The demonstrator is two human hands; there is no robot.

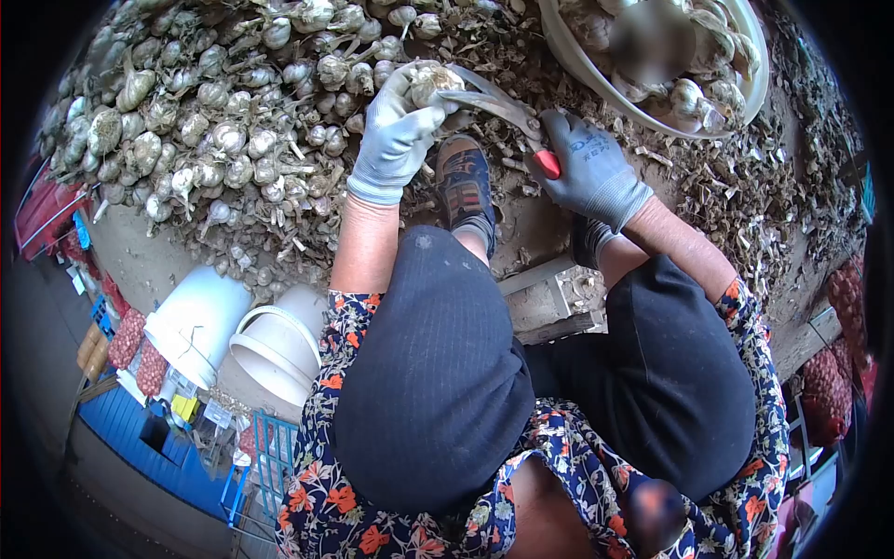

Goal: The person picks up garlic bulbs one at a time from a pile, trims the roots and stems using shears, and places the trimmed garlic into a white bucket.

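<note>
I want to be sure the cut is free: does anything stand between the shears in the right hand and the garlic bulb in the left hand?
Nothing visible does. The left hand grips the garlic bulb, and the open blades of the shears in the right hand reach it directly.

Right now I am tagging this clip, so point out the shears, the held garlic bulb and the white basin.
shears (504, 105), head view, on the metal blades.
garlic bulb (430, 82), head view, on its rounded body.
white basin (570, 54), head view, on its left rim.
</note>
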